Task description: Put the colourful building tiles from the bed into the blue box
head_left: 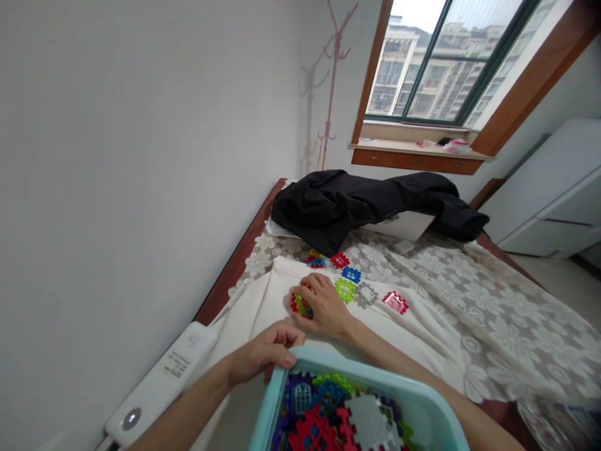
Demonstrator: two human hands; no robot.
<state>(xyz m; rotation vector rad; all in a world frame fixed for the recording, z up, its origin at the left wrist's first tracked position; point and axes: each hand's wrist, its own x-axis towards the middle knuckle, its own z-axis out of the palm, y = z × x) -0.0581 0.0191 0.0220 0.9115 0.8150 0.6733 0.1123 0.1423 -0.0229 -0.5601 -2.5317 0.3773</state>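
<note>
My left hand (263,354) grips the far left rim of a light blue plastic basket (323,362) that holds several coloured interlocking window tiles (338,413). My right hand (323,307) reaches past the basket onto a white cloth (263,307) and closes around a small cluster of red and green tiles (300,305). Beyond that hand, loose tiles lie flat on the cloth: a green one (345,289), a blue one (351,274), a grey one (367,293), a red one (339,259) and a red-and-white one (395,302). A small mixed pile (316,259) lies further back.
A black jacket (366,203) is heaped across the far end of the bed, over a floral lace cover (493,300). A white remote-like device (162,382) lies at the left. A white wall runs along the left; a pink coat stand (334,81), window and white cabinet (554,194) stand beyond.
</note>
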